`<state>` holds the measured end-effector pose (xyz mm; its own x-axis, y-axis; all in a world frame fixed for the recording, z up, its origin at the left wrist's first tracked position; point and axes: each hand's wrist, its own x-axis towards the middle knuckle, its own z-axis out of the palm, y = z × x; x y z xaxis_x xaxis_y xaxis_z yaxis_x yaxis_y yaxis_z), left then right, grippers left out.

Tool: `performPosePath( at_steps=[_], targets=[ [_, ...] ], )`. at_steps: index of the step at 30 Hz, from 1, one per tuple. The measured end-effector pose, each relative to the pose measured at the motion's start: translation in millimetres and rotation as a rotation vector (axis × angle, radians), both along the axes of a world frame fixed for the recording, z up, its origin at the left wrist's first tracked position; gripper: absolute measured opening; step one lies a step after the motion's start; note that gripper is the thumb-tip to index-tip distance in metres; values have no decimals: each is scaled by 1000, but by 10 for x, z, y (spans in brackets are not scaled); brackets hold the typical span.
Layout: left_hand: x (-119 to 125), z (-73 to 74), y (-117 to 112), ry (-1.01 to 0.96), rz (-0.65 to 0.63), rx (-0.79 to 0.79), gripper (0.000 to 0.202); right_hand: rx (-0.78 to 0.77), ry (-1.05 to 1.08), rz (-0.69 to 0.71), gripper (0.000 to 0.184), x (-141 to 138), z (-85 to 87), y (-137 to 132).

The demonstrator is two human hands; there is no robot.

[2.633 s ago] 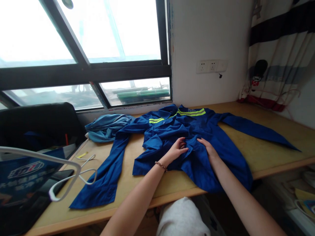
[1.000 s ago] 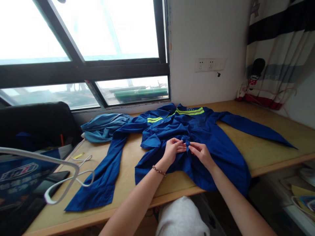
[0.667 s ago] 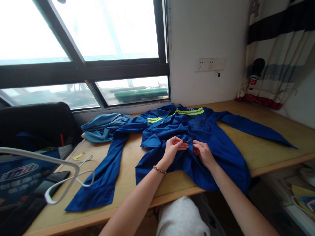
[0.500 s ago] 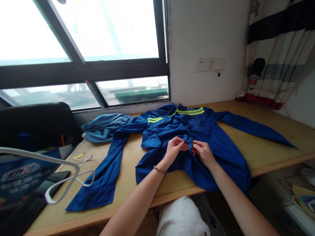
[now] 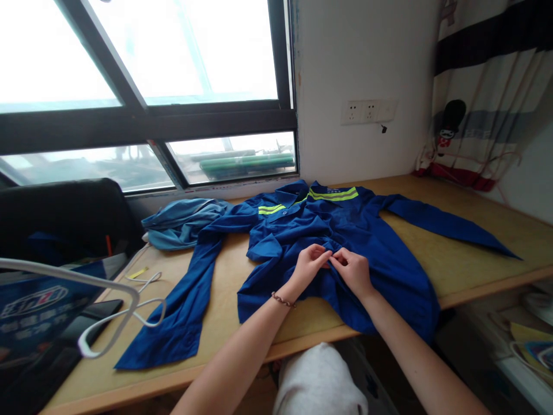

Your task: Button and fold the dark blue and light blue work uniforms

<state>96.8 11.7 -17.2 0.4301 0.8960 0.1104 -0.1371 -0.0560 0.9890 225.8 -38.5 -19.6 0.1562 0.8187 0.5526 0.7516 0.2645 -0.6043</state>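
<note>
A dark blue work jacket [image 5: 380, 259] with yellow-and-grey reflective strips lies spread on the wooden table [image 5: 466, 259], its collar toward the wall. One sleeve stretches right; the other bends down to the front left. At the middle of the jacket's front, my left hand [image 5: 311, 264] pinches the cloth edge with thumb and fingers. My right hand [image 5: 352, 270] pinches the same area, its fingertips almost touching those of the left. Whatever small part sits between the fingertips is hidden. A beaded bracelet [image 5: 283, 300] circles my left wrist.
A lighter blue bundled cloth [image 5: 185, 222] lies at the table's back left. A white cable [image 5: 133, 300] loops over the left side, near a black chair [image 5: 69, 213] and a printed blue bag [image 5: 38, 305]. Wall sockets [image 5: 369, 111] and a curtain [image 5: 484, 104] are behind.
My hands have drawn closer together, fingertips now meeting. The strip of blue cloth that stood up between them is now covered by the fingers.
</note>
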Motion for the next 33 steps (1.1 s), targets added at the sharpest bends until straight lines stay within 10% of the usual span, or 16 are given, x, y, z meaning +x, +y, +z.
performPosePath(
  at_steps=[5, 33],
  targets=[
    [16, -64, 30, 31, 45, 1, 31, 20, -200, -26, 17, -36, -64, 14],
    [-10, -126, 100, -97, -107, -162, 21, 75, 123, 36, 11, -23, -112, 107]
  ],
)
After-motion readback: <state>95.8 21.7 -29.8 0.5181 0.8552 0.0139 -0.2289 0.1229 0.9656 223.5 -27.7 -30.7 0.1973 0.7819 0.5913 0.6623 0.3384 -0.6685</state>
